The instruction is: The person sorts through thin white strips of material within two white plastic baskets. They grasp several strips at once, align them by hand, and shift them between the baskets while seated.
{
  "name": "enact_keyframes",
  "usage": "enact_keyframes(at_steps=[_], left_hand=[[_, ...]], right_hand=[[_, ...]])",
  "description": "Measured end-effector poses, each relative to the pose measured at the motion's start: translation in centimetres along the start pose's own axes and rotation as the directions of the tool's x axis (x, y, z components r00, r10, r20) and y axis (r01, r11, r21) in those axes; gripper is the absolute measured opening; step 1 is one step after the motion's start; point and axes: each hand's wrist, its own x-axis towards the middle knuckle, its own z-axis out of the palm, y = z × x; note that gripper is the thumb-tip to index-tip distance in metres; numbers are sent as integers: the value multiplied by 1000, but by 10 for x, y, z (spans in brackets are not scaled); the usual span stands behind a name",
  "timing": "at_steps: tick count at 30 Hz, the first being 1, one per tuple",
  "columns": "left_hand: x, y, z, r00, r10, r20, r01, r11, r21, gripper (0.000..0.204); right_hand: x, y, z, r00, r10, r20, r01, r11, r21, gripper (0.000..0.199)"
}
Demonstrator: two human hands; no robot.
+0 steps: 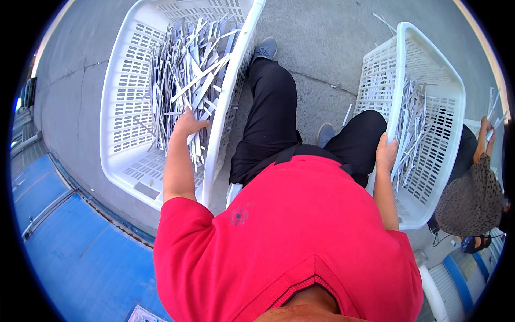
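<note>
A big white plastic basket (119, 107) with slotted walls stands on my left, holding a heap of thin, flat white and grey strips (188, 64). My left hand (189, 124) is inside it at the near part of the heap. Its thumb sticks out to the side, apart from the fingers; the fingertips are partly hidden, and no strip shows clearly in its grasp. On my right stands a second white basket (437, 172), tilted in view, with a smaller pile of narrow white strips (412, 121). My right hand (385, 154) is closed around its near left rim.
My knees and shoes are between the two baskets on grey concrete ground (316, 48). A few loose strips (384, 24) lie beyond the right basket. At the far right a person in a patterned top (469, 198) holds several strips. Blue panels (80, 241) lie at lower left.
</note>
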Motion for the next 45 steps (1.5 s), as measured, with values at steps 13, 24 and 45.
enact_keyframes(at_steps=[13, 24, 45], left_hand=[[62, 28, -14, 888, -243, -390, 124, 944, -305, 108], [97, 13, -11, 943, -239, -233, 180, 952, -248, 92], [39, -27, -25, 918, -176, -355, 162, 984, -71, 35]], right_hand=[[-1, -3, -2, 999, 50, 22, -49, 999, -10, 58], [-4, -7, -4, 999, 44, 1, -44, 999, -9, 57], [-5, -8, -8, 1000, 24, -12, -24, 999, -41, 56]])
